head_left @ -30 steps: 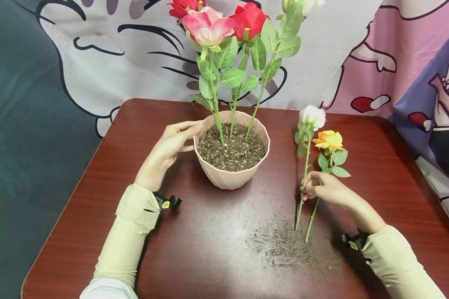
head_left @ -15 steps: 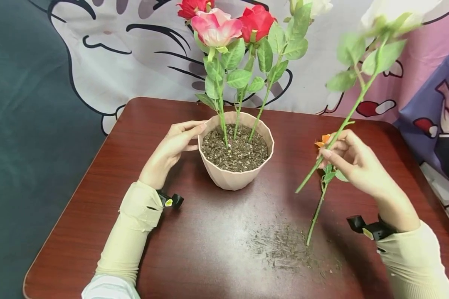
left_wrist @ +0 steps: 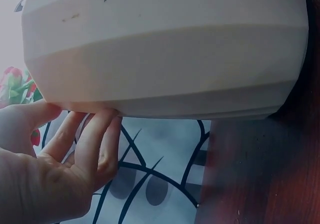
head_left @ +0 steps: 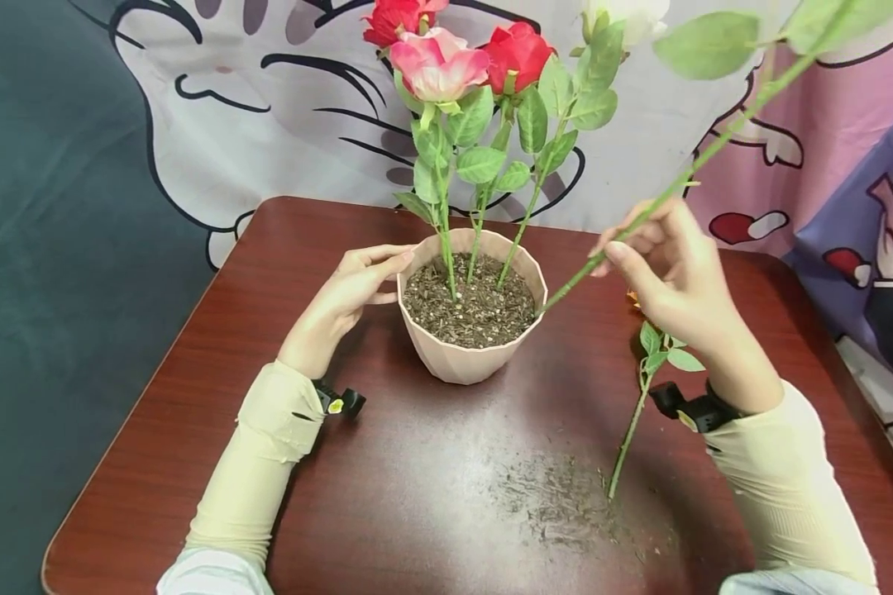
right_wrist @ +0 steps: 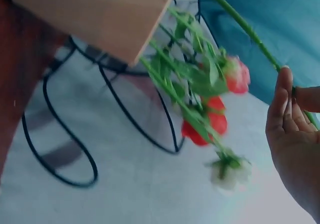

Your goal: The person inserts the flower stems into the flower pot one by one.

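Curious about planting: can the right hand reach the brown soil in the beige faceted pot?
Likely yes: the right hand, holding a green stem, hovers nearby; the front soil lies uncovered.

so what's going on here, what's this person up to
A person's right hand pinches a leafy stem, held at a slant with its lower end near the pot but not in the soil. The left hand touches the pot's side by the rim. Several flowers already stand in the soil, and one more cutting lies on the table.
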The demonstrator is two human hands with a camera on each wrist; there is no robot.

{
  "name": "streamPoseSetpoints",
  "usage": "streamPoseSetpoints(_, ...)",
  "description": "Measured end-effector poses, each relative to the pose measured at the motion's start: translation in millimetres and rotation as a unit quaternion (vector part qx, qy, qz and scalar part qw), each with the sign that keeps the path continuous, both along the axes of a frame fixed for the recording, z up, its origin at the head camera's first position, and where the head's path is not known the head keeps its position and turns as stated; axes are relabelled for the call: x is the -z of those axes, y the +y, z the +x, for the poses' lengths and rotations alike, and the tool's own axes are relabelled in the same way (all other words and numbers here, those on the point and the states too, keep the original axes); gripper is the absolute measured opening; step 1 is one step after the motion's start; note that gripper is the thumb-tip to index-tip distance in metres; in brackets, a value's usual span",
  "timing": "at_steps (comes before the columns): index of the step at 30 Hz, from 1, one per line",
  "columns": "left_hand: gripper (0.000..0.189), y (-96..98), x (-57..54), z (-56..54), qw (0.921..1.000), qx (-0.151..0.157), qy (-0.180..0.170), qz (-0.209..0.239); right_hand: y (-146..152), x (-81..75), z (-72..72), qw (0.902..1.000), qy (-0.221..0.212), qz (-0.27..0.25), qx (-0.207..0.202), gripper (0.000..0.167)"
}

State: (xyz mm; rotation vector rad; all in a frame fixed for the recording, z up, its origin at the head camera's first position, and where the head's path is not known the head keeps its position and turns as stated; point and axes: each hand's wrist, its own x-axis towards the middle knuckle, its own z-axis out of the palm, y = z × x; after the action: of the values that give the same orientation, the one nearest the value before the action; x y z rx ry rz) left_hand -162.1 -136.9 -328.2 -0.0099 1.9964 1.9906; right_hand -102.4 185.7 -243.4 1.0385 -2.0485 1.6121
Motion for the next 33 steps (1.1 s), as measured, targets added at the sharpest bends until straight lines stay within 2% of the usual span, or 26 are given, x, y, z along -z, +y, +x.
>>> streamPoseSetpoints(5,0.038,-0.7,1.2,-1.3,1.0,0.005,-0.001,-0.003,-24,17.6,-20.3,0.9925,0.033,0.104,0.055,0.017)
streamPoseSetpoints(9,0.039,-1.5,1.4,-3.4,0.9998,0.015,-0.006,-0.012,-39,38.1,-32.2,0.9837,0.043,0.16,0.069,0.015)
streamPoseSetpoints(16,0.039,-3.5,0.9,-4.6,0.9996,0.023,-0.003,-0.013,-52,55.3,-44.6,0.981,0.062,0.171,0.067,0.015)
streamPoseSetpoints(23,0.034,-2.3,0.5,-4.1,0.9999,0.01,0.002,-0.014,-56,61.8,-49.5,0.9712,0.113,0.201,0.061,0.015)
streamPoseSetpoints(28,0.034,-1.3,0.1,-4.6,0.9998,0.008,0.004,-0.016,-56,65.6,-55.2,0.972,0.105,0.204,0.051,0.018)
streamPoseSetpoints(33,0.035,-3.2,1.5,-3.5,0.9999,0.006,0.002,-0.016,-56,73.1,-60.1,0.9746,0.064,0.212,0.03,0.016)
